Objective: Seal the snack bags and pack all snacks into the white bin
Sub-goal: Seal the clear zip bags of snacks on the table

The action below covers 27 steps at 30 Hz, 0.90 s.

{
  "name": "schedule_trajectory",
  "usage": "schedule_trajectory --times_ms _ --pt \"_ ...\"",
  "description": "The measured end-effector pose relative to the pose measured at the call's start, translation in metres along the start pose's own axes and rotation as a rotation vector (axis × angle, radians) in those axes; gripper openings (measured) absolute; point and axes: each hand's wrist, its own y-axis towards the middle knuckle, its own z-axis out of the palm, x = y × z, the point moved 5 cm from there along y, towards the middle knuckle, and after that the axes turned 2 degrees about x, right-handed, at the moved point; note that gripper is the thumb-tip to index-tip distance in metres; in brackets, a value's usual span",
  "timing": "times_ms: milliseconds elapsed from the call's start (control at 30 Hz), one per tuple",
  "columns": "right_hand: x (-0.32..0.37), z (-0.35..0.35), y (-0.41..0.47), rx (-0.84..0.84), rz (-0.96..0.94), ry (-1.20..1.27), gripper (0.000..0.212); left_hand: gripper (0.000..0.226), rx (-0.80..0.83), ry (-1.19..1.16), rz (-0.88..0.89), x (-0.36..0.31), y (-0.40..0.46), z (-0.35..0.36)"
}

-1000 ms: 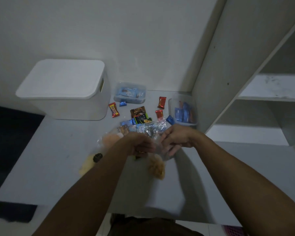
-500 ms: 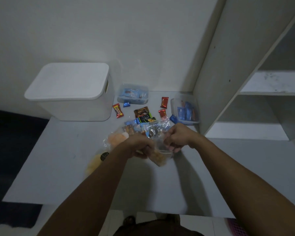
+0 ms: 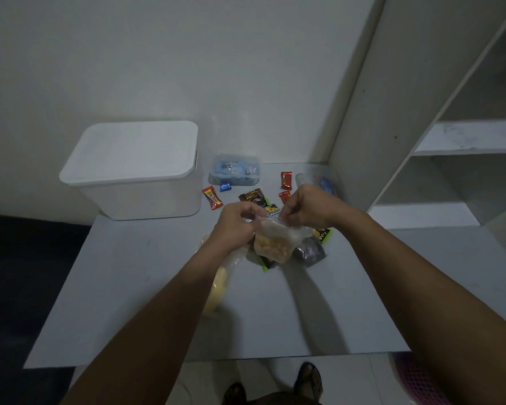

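Above the grey table (image 3: 129,287) I hold a clear snack bag (image 3: 275,244) with yellowish pieces in it. My left hand (image 3: 237,223) pinches its top edge at the left, and my right hand (image 3: 307,207) pinches it at the right. The white bin (image 3: 138,171) stands at the back left with its lid on. Small wrapped snacks lie behind my hands: a red one (image 3: 212,197), a blue one (image 3: 225,187), a dark one (image 3: 251,196) and another red one (image 3: 286,180). A second bag with yellow snacks (image 3: 216,290) lies partly under my left forearm.
A clear tub with blue packets (image 3: 235,170) sits beside the bin. Another clear tub (image 3: 322,182) is half hidden behind my right hand. White shelves (image 3: 465,141) rise at the right. Below the table's front edge are my feet (image 3: 307,378) and a pink basket (image 3: 421,381).
Both hands have lifted the clear bag off the table and drawn its top edge taut between them. The view has shifted, so the bin now sits further right.
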Motion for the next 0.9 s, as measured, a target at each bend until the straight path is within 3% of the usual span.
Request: schedule_trajectory --times_ms 167,300,533,700,900 --pt "0.014 -0.013 -0.006 -0.107 -0.028 0.033 0.007 0.005 -0.143 -0.042 0.053 -0.015 0.000 -0.016" --pt "0.024 -0.017 -0.010 -0.186 -0.070 0.007 0.008 0.014 -0.203 -0.114 0.085 -0.024 0.001 -0.019" --pt "0.032 -0.025 -0.012 -0.309 -0.087 -0.200 0.030 0.010 -0.106 -0.193 0.180 -0.042 0.003 -0.016" --pt "0.037 -0.030 -0.017 -0.357 -0.153 -0.143 0.010 0.012 -0.176 -0.153 0.197 -0.050 0.011 -0.020" --pt "0.035 -0.041 -0.018 -0.384 -0.163 -0.094 0.008 0.013 -0.152 -0.180 0.198 -0.057 0.014 -0.015"
